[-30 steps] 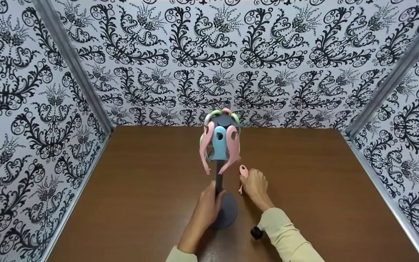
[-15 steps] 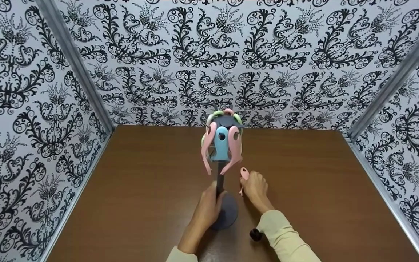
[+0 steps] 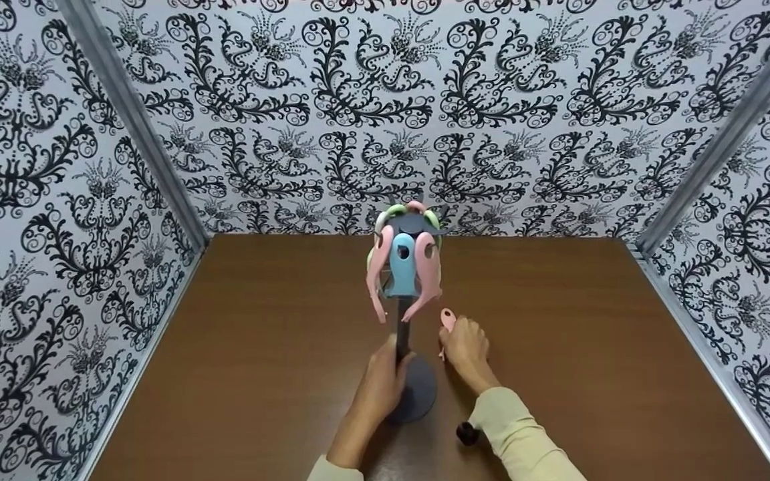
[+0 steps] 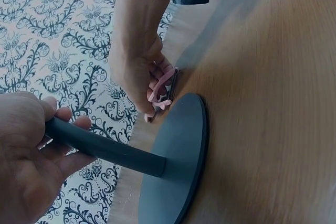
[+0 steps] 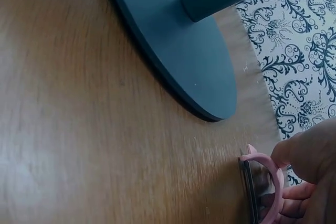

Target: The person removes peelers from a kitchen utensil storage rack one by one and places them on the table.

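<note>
My left hand (image 3: 381, 377) grips the dark pole (image 4: 105, 145) of a stand, just above its round base (image 3: 418, 391). Pink and blue peelers (image 3: 404, 267) with holes at their upper ends, along with green ones, hang around the stand's top. Right of the base, my right hand (image 3: 466, 344) holds a pink peeler (image 5: 278, 179) low at the tabletop. A dark straight blade (image 5: 249, 192) spans its curved body in the right wrist view. In the left wrist view its forked tail (image 4: 161, 104) shows, while fingers hide part of the handle.
A brown wooden table (image 3: 258, 334) lies under the stand. Black-and-white patterned walls (image 3: 385, 100) enclose its back and sides, with metal posts (image 3: 134, 120) at the corners. A small black device (image 3: 468, 433) sits at the right sleeve.
The right hand has shifted slightly, with the pink peeler still in its fingers and a bit less of the tail showing. The left hand keeps its grip on the pole.
</note>
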Motion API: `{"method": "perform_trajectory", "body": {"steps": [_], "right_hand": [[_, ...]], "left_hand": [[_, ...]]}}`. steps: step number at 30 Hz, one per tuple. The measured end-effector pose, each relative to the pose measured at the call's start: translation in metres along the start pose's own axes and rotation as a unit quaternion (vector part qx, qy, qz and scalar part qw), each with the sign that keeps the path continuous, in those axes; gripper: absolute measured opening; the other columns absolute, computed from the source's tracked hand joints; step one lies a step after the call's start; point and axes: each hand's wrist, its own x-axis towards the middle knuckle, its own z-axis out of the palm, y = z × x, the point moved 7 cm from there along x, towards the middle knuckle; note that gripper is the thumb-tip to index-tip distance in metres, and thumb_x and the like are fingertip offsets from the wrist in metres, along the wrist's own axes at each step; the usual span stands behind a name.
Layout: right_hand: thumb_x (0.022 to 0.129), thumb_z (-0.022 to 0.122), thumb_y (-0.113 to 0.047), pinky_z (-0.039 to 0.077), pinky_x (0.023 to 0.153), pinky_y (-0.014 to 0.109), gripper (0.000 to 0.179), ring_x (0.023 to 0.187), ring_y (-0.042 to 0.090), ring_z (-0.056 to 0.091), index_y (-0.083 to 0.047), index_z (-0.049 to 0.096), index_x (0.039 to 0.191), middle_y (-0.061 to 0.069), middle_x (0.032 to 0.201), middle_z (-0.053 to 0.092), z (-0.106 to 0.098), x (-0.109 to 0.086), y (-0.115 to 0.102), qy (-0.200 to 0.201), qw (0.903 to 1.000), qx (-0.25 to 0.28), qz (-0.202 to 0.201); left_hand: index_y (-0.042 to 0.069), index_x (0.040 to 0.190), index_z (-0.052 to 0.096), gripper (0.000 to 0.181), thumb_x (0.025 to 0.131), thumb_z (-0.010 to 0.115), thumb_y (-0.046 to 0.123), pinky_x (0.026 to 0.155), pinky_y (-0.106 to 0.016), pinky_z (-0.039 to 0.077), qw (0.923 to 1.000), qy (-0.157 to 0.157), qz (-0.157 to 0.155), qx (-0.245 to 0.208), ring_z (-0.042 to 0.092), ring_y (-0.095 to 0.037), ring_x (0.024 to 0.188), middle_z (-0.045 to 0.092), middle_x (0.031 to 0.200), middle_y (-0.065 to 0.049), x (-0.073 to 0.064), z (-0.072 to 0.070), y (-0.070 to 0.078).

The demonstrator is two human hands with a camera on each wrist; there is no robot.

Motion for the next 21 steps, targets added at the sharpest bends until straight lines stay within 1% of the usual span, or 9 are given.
{"method": "perform_trajectory", "body": {"steps": [3,6,11,15,17,21], "right_hand": [[0.093,0.073,-0.022,0.054,0.075,0.06,0.031,0.089,0.05,0.068,0.009,0.066,0.094,0.028,0.093,0.069,0.001,-0.001,0.0,0.006,1.0,-0.004,-0.006],[0.092,0.075,-0.023,0.054,0.075,0.06,0.034,0.089,0.05,0.067,0.01,0.067,0.092,0.027,0.091,0.068,0.0,-0.001,-0.001,0.021,0.9996,-0.008,-0.019],[0.091,0.078,-0.023,0.054,0.075,0.059,0.035,0.088,0.049,0.066,0.01,0.068,0.09,0.027,0.089,0.066,-0.005,-0.003,-0.005,0.044,0.9977,-0.012,-0.049],[0.091,0.078,-0.022,0.054,0.079,0.059,0.034,0.09,0.048,0.065,0.01,0.068,0.094,0.028,0.092,0.065,-0.014,-0.007,-0.009,0.052,0.9963,-0.008,-0.068],[0.091,0.078,-0.022,0.054,0.08,0.059,0.033,0.091,0.047,0.064,0.009,0.068,0.095,0.027,0.093,0.065,-0.021,-0.009,-0.01,0.056,0.9957,-0.006,-0.074],[0.09,0.079,-0.021,0.053,0.08,0.059,0.031,0.093,0.046,0.063,0.008,0.069,0.097,0.026,0.095,0.065,-0.035,-0.012,-0.012,0.069,0.9944,0.007,-0.079]], "left_hand": [[0.004,0.101,0.055,0.01,0.101,0.065,0.006,0.063,-0.03,0.05,1.0,-0.003,-0.001,-0.005,0.056,-0.014,0.072,0.059,0.084,-0.002,0.0,0.0,-0.001],[0.004,0.101,0.054,0.011,0.102,0.064,0.009,0.062,-0.029,0.049,0.9999,-0.01,0.0,-0.005,0.055,-0.012,0.072,0.057,0.083,-0.001,0.001,0.002,-0.001],[0.004,0.102,0.054,0.013,0.101,0.066,0.008,0.061,-0.028,0.048,0.9997,0.004,0.02,0.012,0.054,-0.012,0.07,0.057,0.081,-0.001,0.001,-0.001,0.001],[0.004,0.103,0.054,0.012,0.101,0.065,0.008,0.061,-0.029,0.048,0.9999,0.004,0.014,0.008,0.055,-0.013,0.071,0.058,0.083,-0.002,0.0,-0.001,0.0],[0.004,0.103,0.054,0.012,0.103,0.064,0.011,0.062,-0.028,0.047,0.9999,0.001,0.009,0.005,0.054,-0.013,0.072,0.058,0.083,-0.002,-0.001,-0.001,0.0],[0.004,0.103,0.054,0.012,0.103,0.064,0.011,0.061,-0.028,0.047,0.9998,0.004,0.016,0.007,0.054,-0.013,0.072,0.057,0.083,-0.002,-0.001,-0.002,0.001]]}}
